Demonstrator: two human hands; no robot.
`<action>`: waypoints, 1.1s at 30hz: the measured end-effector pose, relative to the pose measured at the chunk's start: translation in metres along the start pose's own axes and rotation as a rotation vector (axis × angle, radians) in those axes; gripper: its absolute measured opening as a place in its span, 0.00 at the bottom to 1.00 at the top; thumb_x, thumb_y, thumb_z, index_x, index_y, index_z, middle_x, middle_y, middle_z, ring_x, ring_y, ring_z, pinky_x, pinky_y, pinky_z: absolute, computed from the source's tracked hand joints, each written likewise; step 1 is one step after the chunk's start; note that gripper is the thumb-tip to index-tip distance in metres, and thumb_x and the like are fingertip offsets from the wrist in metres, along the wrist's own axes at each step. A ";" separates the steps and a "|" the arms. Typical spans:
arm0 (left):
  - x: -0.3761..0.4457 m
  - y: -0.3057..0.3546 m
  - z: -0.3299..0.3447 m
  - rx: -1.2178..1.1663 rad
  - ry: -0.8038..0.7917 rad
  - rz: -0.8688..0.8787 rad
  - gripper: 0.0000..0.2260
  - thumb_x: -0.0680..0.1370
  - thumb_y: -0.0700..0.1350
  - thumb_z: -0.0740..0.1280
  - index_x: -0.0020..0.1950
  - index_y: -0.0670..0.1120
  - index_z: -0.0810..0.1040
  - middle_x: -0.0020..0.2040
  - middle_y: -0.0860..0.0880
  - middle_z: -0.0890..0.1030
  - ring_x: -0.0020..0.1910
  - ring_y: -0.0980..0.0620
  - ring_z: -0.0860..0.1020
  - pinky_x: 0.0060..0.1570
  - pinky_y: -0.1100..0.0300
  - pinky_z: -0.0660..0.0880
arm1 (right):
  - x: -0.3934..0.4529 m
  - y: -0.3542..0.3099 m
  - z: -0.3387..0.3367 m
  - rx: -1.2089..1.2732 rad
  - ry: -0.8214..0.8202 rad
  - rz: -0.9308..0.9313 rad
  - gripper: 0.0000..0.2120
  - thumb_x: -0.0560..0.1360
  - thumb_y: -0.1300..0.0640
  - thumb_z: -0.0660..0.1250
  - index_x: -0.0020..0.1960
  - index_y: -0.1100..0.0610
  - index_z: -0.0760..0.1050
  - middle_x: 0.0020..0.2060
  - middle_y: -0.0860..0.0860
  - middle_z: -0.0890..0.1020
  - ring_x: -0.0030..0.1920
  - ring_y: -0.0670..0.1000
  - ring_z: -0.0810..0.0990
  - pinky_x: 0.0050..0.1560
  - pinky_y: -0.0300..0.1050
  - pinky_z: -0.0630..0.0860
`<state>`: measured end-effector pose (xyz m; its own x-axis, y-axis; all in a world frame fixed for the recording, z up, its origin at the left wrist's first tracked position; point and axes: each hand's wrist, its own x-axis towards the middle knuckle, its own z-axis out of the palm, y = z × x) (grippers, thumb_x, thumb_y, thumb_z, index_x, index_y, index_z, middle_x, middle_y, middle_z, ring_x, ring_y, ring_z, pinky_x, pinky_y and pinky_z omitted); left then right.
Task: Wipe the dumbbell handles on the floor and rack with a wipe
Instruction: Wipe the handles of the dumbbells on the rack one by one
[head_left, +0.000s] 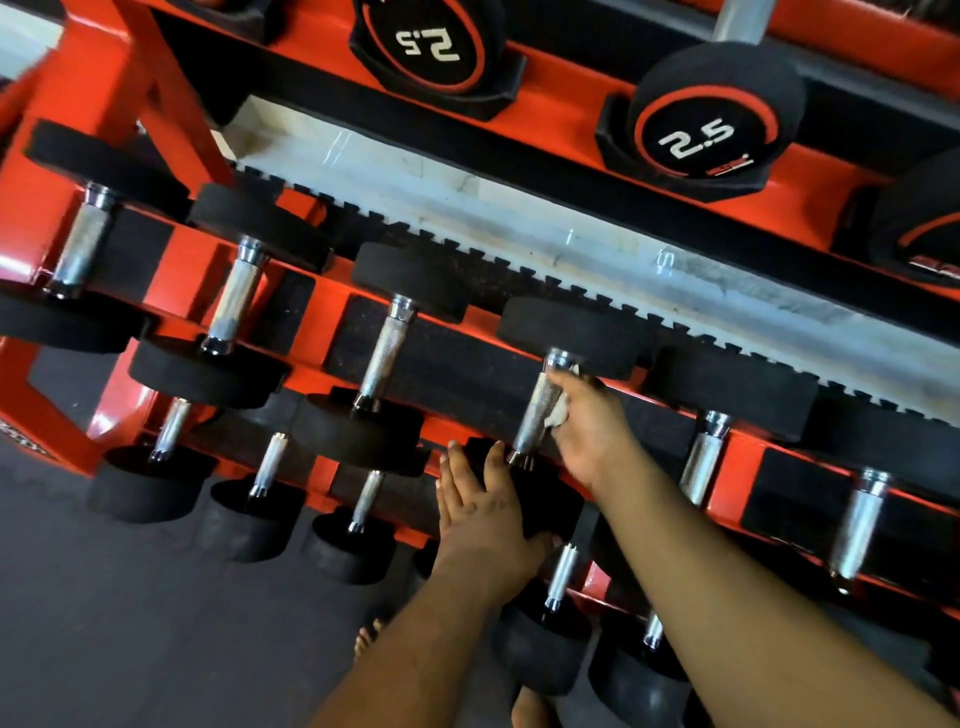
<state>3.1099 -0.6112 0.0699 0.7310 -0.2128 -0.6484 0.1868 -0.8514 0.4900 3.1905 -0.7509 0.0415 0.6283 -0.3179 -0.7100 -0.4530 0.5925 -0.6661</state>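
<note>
**One rack handle under the wipe, many left**

One dumbbell handle (537, 410) on the middle tier of the red rack (727, 166) is being worked now. Right hand (587, 431) has its fingers curled round a crumpled white wipe (560, 410) and presses it against the right side of that knurled chrome handle, near its upper end; thumb lies across the bar. Wipe sits between palm and bar, touching both. Left hand (480, 499) lies flat, fingers straight, on the near black head (545, 499) of the same dumbbell, probably steadying it; it holds nothing.

Progress, as a judgement: somewhere mid-task, cannot tell which handles are already clean since none shows visible wetness or streaks. Same tier has handles on both sides, e.g. neighbour handle (382, 358) to the left and another handle (701, 457) to the right. Lower row handles (366, 501) sit nearer the floor (130, 623). Top tier holds 2.5 dumbbells (711, 119), handles mostly hidden. Lower part of the current handle is not yet covered by the wipe.
</note>
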 end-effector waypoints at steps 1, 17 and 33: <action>0.000 0.000 0.000 -0.002 0.000 0.000 0.53 0.73 0.63 0.73 0.82 0.51 0.38 0.79 0.39 0.28 0.79 0.40 0.30 0.79 0.45 0.37 | 0.005 -0.002 0.001 0.045 -0.007 0.046 0.07 0.76 0.63 0.70 0.54 0.58 0.79 0.42 0.54 0.83 0.45 0.52 0.82 0.53 0.48 0.79; -0.002 0.001 -0.001 -0.021 0.002 0.003 0.53 0.72 0.60 0.74 0.82 0.51 0.39 0.79 0.39 0.30 0.79 0.39 0.32 0.79 0.45 0.38 | -0.023 0.028 -0.018 -1.242 -0.016 0.049 0.23 0.78 0.40 0.66 0.60 0.58 0.77 0.55 0.57 0.82 0.58 0.59 0.80 0.57 0.47 0.75; -0.122 0.011 -0.059 -0.546 0.121 0.057 0.24 0.81 0.53 0.69 0.73 0.43 0.71 0.65 0.52 0.76 0.67 0.52 0.75 0.67 0.60 0.69 | -0.216 -0.014 -0.019 -0.376 -0.087 -0.208 0.07 0.80 0.61 0.68 0.54 0.55 0.83 0.49 0.53 0.87 0.49 0.50 0.85 0.54 0.47 0.80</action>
<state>3.0617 -0.5663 0.1885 0.8142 -0.1675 -0.5559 0.4336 -0.4614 0.7740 3.0492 -0.7042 0.2003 0.7743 -0.3287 -0.5408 -0.4997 0.2067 -0.8412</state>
